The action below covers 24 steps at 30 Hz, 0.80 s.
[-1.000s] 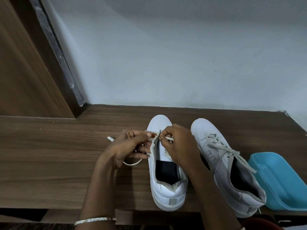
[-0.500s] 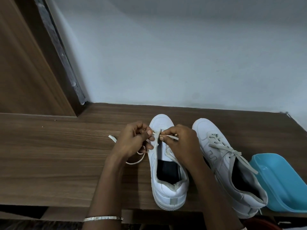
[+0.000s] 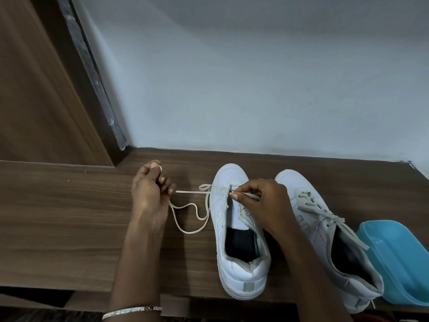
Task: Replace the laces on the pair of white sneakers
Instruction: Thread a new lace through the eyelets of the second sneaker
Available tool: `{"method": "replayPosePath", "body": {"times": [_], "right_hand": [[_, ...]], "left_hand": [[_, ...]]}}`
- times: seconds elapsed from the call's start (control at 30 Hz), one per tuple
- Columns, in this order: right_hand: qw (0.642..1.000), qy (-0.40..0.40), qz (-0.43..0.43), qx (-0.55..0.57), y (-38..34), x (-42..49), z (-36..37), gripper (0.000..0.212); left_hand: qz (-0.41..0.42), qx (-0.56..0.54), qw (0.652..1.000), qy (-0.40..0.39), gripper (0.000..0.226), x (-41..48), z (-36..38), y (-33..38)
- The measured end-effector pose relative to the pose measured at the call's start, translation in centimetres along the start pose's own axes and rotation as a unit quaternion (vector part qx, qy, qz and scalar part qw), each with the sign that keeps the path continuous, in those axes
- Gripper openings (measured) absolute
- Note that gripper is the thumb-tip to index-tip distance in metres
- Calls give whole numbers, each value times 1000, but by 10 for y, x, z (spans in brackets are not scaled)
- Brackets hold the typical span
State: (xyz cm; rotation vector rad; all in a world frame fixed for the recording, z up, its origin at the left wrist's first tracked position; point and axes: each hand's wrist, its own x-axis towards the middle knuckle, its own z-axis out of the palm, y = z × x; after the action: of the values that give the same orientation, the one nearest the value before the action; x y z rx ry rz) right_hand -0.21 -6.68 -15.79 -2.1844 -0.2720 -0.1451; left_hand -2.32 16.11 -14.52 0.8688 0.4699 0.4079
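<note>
Two white sneakers stand toes-away on a wooden table (image 3: pixel 69 228). The left sneaker (image 3: pixel 241 270) has an open tongue and a cream lace (image 3: pixel 190 212) running through its front eyelets. That lace stretches left and loops on the wood. My left hand (image 3: pixel 151 194) pinches the lace's left part, pulled out to the left of the shoe. My right hand (image 3: pixel 260 201) pinches the lace's other end over the front eyelets. The right sneaker (image 3: pixel 325 228) is laced, with grey-white lace ends trailing back over its opening.
A turquoise plastic tub (image 3: pixel 399 256) sits against the right sneaker at the table's right end. A white wall rises behind the table, and a brown wooden panel (image 3: pixel 34 89) stands at the left. The table's front edge runs just below the shoe heels.
My left hand has moved left and away from the shoe, drawing the lace out through the eyelet. My right hand stays at the front eyelets.
</note>
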Motion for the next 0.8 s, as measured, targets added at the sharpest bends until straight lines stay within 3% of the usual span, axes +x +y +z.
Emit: {"method": "replayPosePath", "body": {"times": [0.07,0.17,0.37,0.43,0.57,0.67,0.8], "right_hand": [[1000,-3,0,2,1,1,-1,9],[1000,-6,2,-2,1,1,0,10],[1000,-3,1,-4,-1,0,-2,8],[1000,-5,0,0,-2,0,-3,7],[999,10,3,41,-1,-1,-10,13],[993,89,27,71,3,1,-20,10],[984,133,74,93,14,5,-29,34]], "left_hand": [[83,134,987,-7,17,-2,-4,2],[180,328,925,-68,13,-8,-4,2],[183,565,764,-252,21,-10,7,-28],[193,587,743,-258,16,-10,11,-32],[193,549,768,-266,5,-9,10,-32],[130,452,845,-254,9,-12,10,-29],[50,254,945,-202,20,-15,17,-21]]}}
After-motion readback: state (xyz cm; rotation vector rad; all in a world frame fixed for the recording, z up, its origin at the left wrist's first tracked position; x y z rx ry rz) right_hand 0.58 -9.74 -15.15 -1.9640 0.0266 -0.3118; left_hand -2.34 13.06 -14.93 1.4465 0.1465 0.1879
